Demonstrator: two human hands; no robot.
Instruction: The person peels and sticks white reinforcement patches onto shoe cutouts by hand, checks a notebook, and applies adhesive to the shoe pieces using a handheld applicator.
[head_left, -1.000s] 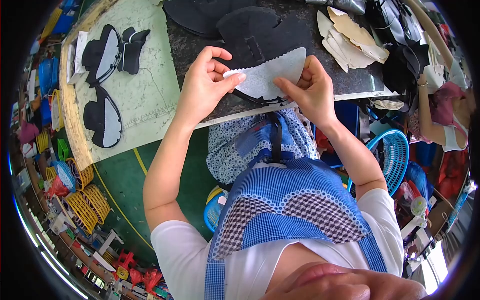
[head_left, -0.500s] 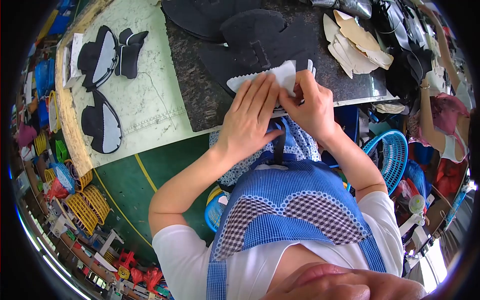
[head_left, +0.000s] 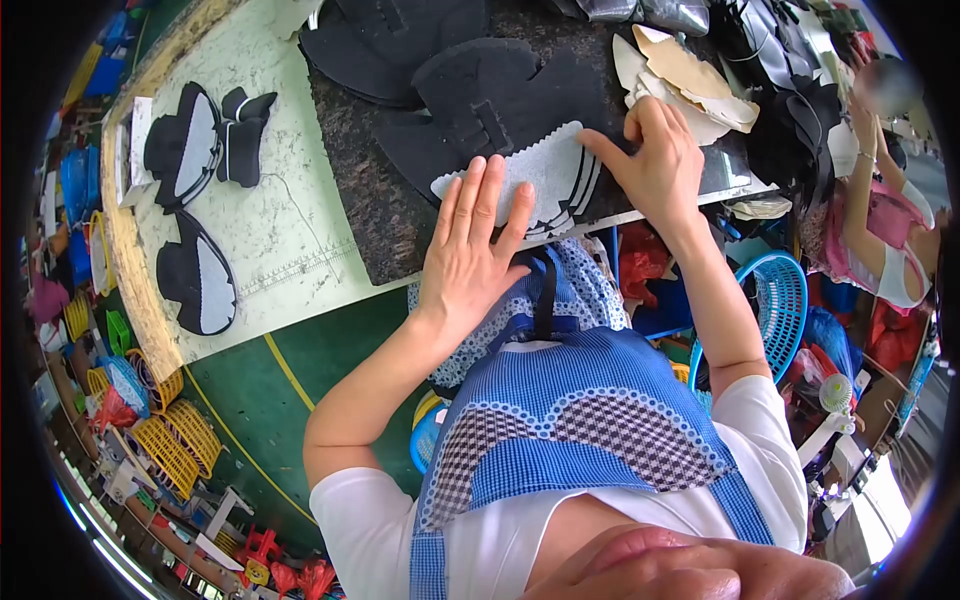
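Observation:
A light grey piece with a zigzag edge (head_left: 548,165) lies over a black cut piece (head_left: 510,85) on the dark stone slab. Curved black edging with white lines shows along its right side. My left hand (head_left: 472,225) rests flat on the grey piece's left part, fingers spread. My right hand (head_left: 660,165) is at its upper right corner, thumb stretched out to the edge and the other fingers bent. Nothing shows between that thumb and the fingers. More black pieces (head_left: 375,45) are stacked at the upper left of the slab.
Black-and-grey shoe parts (head_left: 190,150) lie on the white table (head_left: 290,215) at left. Beige scraps (head_left: 690,85) and black material (head_left: 790,120) are at right. A blue basket (head_left: 780,310) stands below the table edge. Another person (head_left: 885,220) is at far right.
The grey piece's raised right part now lies flat, showing the curved edging. My right hand has moved right and up, its thumb parting from the fingers. The left hand's fingers have spread.

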